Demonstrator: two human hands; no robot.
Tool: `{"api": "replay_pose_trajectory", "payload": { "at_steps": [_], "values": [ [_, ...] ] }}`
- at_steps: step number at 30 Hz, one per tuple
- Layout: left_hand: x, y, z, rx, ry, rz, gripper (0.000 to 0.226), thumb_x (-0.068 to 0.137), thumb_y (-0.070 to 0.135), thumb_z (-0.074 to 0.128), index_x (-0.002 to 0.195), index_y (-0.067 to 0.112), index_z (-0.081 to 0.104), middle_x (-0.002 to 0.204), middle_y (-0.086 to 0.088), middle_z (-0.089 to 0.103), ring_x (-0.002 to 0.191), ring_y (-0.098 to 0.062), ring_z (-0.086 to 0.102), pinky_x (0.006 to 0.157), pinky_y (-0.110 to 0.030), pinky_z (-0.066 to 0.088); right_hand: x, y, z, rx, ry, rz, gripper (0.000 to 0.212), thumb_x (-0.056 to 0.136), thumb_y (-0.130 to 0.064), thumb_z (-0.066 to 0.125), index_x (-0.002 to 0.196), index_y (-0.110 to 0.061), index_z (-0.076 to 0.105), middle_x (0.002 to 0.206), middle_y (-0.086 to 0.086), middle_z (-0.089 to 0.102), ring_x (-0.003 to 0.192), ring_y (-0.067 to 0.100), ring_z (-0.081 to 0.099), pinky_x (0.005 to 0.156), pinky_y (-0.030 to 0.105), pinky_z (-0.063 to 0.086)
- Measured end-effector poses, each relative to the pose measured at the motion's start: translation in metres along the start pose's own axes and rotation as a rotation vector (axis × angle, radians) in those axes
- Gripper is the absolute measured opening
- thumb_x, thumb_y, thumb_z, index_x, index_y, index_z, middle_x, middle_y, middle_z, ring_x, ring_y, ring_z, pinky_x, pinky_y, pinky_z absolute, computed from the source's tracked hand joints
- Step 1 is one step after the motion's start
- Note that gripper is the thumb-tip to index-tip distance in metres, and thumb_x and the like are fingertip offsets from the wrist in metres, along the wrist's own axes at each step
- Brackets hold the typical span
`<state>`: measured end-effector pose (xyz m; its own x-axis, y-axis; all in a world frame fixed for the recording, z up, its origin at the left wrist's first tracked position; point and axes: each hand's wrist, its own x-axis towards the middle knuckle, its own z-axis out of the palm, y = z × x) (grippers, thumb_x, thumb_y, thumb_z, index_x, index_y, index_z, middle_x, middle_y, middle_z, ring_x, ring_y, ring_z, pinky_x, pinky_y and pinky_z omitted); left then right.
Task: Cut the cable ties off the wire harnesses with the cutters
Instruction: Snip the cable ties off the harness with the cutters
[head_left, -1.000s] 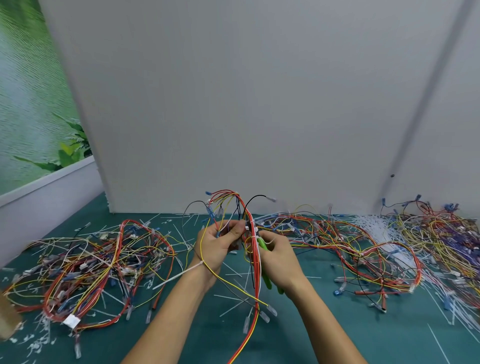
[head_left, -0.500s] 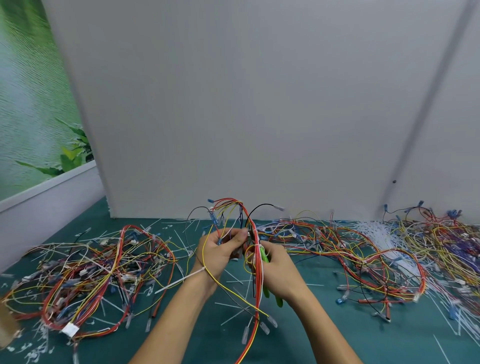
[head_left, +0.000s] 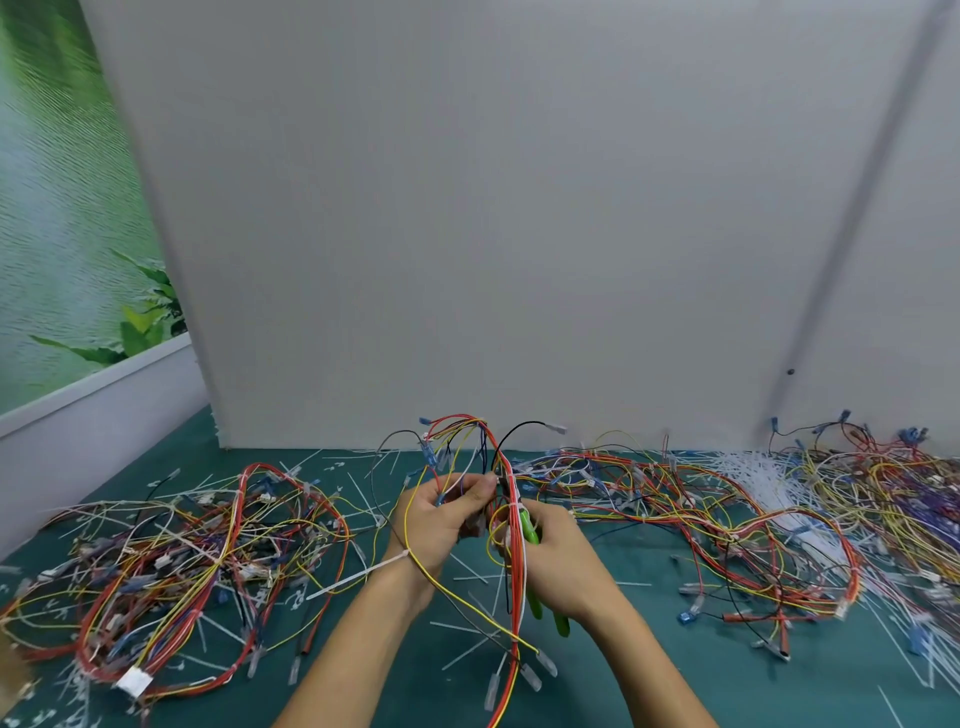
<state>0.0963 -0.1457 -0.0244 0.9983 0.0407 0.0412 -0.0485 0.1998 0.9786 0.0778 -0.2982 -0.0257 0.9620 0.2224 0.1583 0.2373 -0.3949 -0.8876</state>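
I am holding one wire harness (head_left: 515, 582) up over the green bench (head_left: 675, 680), between both my hands. My left hand (head_left: 441, 519) is pinching a few of its thin wires between the thumb and curled fingers, and the loose ends are fanning upward above my knuckles. My right hand (head_left: 563, 556) is curling round the cutters (head_left: 530, 529), with the green handles poking out below my palm. The cutter tip is sitting behind the red wires, so I cannot tell whether the blades are touching anything. A white cable tie (head_left: 513, 506) is wrapping the red bundle just beside the cutters. Another long white tie (head_left: 363, 574) is sticking out to the left by my left wrist, where a yellow wire is crossing it. A heap of harnesses (head_left: 182, 561) is lying on the bench to my left, and a second heap (head_left: 701, 519) is spreading to my right. Cut tie pieces (head_left: 769, 483) are piling up white behind it, near the grey board (head_left: 467, 208).
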Motion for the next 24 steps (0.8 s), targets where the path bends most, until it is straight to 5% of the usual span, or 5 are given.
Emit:
{"api": "replay_pose_trajectory", "payload": {
  "at_steps": [3,8,18,24],
  "values": [
    [0.001,-0.0015,-0.0004,-0.026,-0.004,-0.013,0.064,0.061,0.038,0.085,0.105,-0.006,0.071,0.097,-0.025,0.074,0.085,-0.032,0.07,0.086,-0.045,0.057,0.0001,0.0012,0.0,-0.028,0.002,0.008,0.022,0.094,-0.026,0.06,0.074,-0.019,0.058,0.059,-0.004,0.053,0.055,0.007,0.047,0.056,0.026,0.045],
    [0.0007,-0.0023,0.001,-0.057,-0.003,-0.029,0.062,0.061,0.035,0.085,0.105,-0.006,0.071,0.089,-0.018,0.075,0.075,-0.024,0.071,0.067,-0.03,0.056,-0.0017,-0.0027,-0.0002,-0.036,-0.011,0.007,0.02,0.084,-0.038,0.055,0.072,-0.021,0.054,0.059,-0.007,0.049,0.056,0.008,0.043,0.057,0.028,0.043],
    [0.0016,-0.0039,0.0012,-0.052,0.009,-0.018,0.058,0.065,0.035,0.083,0.106,-0.005,0.071,0.094,-0.021,0.075,0.079,-0.026,0.071,0.073,-0.035,0.057,-0.0035,-0.0051,-0.0002,-0.053,-0.01,0.011,0.027,0.079,-0.042,0.053,0.076,-0.015,0.058,0.065,-0.002,0.05,0.063,0.012,0.041,0.064,0.035,0.043],
    [0.0024,-0.0036,-0.0014,-0.053,0.009,-0.013,0.057,0.067,0.035,0.083,0.107,-0.005,0.071,0.094,-0.021,0.075,0.079,-0.026,0.071,0.075,-0.037,0.058,-0.0018,-0.0022,0.0013,-0.062,-0.028,0.009,0.018,0.093,-0.027,0.061,0.079,-0.017,0.061,0.065,-0.005,0.053,0.061,0.007,0.042,0.065,0.031,0.044]
  ]
}}
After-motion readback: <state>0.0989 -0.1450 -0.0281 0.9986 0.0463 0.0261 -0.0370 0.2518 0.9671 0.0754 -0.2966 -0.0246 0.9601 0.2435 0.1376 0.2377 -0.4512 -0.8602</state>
